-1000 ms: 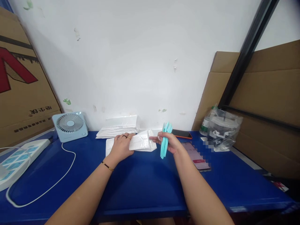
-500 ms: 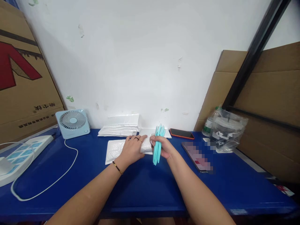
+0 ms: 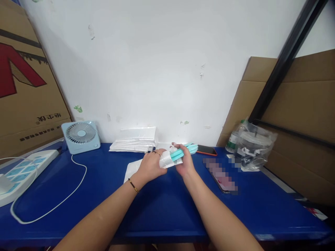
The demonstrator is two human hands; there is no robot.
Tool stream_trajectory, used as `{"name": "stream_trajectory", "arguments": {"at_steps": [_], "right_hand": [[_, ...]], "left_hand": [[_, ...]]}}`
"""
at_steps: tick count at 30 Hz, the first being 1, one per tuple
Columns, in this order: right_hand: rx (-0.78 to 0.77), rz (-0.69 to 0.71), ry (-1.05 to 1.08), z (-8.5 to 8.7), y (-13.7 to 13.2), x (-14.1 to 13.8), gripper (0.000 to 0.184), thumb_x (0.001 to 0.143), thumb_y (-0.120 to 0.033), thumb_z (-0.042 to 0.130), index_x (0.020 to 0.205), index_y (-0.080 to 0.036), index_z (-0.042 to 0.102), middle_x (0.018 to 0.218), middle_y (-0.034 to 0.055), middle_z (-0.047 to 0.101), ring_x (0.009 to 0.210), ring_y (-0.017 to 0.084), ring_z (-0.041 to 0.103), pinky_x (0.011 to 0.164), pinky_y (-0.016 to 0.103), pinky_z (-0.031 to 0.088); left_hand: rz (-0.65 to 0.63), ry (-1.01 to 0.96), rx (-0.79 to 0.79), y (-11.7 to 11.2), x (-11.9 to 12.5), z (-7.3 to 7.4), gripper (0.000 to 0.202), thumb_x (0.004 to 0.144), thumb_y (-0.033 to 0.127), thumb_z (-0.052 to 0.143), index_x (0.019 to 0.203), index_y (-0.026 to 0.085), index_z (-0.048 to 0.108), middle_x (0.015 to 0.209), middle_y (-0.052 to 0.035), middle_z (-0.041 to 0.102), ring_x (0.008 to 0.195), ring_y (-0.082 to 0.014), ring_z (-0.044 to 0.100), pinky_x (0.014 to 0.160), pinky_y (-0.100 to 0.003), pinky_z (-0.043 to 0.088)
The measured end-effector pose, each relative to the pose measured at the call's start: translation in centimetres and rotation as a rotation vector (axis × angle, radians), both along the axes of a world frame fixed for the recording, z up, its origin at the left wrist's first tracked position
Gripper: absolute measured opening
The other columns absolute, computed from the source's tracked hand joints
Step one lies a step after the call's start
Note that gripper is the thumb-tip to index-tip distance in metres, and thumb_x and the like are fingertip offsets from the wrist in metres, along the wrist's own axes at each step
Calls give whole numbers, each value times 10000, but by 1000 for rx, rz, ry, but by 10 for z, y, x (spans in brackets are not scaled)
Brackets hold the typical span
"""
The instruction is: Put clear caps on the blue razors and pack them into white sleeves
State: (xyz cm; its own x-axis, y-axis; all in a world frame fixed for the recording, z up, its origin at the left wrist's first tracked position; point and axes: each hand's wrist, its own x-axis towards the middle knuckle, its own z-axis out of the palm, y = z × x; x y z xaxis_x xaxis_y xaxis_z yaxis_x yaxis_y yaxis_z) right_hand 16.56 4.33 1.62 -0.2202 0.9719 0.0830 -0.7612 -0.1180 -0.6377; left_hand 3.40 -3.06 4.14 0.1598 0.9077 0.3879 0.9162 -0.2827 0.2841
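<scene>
My left hand (image 3: 153, 163) grips a white bubble mailer (image 3: 165, 159) near its mouth, which gapes toward the right. The mailer's other end reaches out left beneath that hand, over the table. In my right hand (image 3: 186, 161) lies a bundle of thin turquoise pieces (image 3: 184, 152), their exact kind unclear. The bundle is tilted almost flat, and its left end sits inside the mailer's mouth. My right fingers wrap behind the bundle and are partly hidden.
A stack of white mailers (image 3: 133, 141) lies against the wall. A light-blue fan (image 3: 81, 136) and a power strip (image 3: 28, 174) stand left. To the right are an orange-edged phone (image 3: 206, 150), another phone (image 3: 221, 176), a bottle (image 3: 232, 139) and a plastic-bagged container (image 3: 253, 148).
My right hand has tipped the turquoise bundle from upright to nearly flat, and its left end has entered the mailer. My left hand has lifted the mailer's mouth and shifted slightly right.
</scene>
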Motion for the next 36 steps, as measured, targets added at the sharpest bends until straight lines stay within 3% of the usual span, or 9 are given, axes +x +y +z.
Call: {"name": "stream_trajectory", "arguments": {"at_steps": [7,11,14,18,21,25,30,33,36], "right_hand": [[170,-5,-169,-8,-29,-29,252,736,-350,633,952,-237,698,1217,-6,570,1229,195,414,1017,291,337],[204,32,-200,-8,-32,-30,264,721,-335,657,958,-226,695,1199,20,578,1215,202,431,1038,309,318],[164,65,-141,-5,-28,-23,453,650,-310,723,1089,-254,625,1184,24,583,1128,217,513,999,365,366],[187,-182,-115,1,-14,-3,485,734,-471,614,1174,-278,551,1188,19,575,1086,206,548,970,387,381],[296,-315,-373,1,-6,6,451,821,-543,453,1096,-229,624,1177,47,596,1133,221,520,997,384,341],[287,-145,-727,-12,-13,-5,547,821,-609,395,1088,-204,648,1175,65,609,1162,237,499,998,373,345],[381,186,-952,-18,-22,-11,607,815,-629,404,1266,-237,509,1350,45,469,1281,230,370,1077,392,242],[512,146,-1109,-9,-10,8,529,835,-534,452,1276,-243,490,1354,50,459,1265,224,382,1068,387,247],[630,133,-1384,-4,6,29,346,807,-375,524,1094,-202,612,1104,63,618,1018,207,553,902,341,399]], "left_hand": [[47,108,17,3,5,-8,457,753,278,539,1190,183,441,1020,-107,624,902,-280,596,759,-362,426],[21,184,-9,6,3,-14,395,797,254,501,1167,133,437,1000,-141,623,914,-283,597,768,-365,434],[41,213,-49,6,-1,-12,302,819,276,488,1092,149,461,965,-121,631,896,-260,608,752,-336,443],[70,274,-86,7,-8,-10,247,793,296,516,1002,173,472,898,-90,639,812,-243,619,683,-317,445],[23,304,-78,7,-8,-12,238,755,290,544,956,182,478,894,-83,638,815,-243,613,682,-316,435],[-18,274,-42,9,-6,-20,339,684,306,592,981,177,491,928,-89,630,875,-260,596,712,-330,425],[-113,233,-86,11,-14,-30,545,588,367,671,1065,158,507,1064,-113,599,1000,-286,549,827,-357,398],[-229,195,-159,8,-19,-27,685,556,412,708,1158,184,476,1105,-93,589,1053,-278,527,940,-385,328],[-330,155,-234,4,-25,-19,929,528,499,728,1330,250,330,1282,-89,496,1219,-297,405,1057,-450,160]]}}
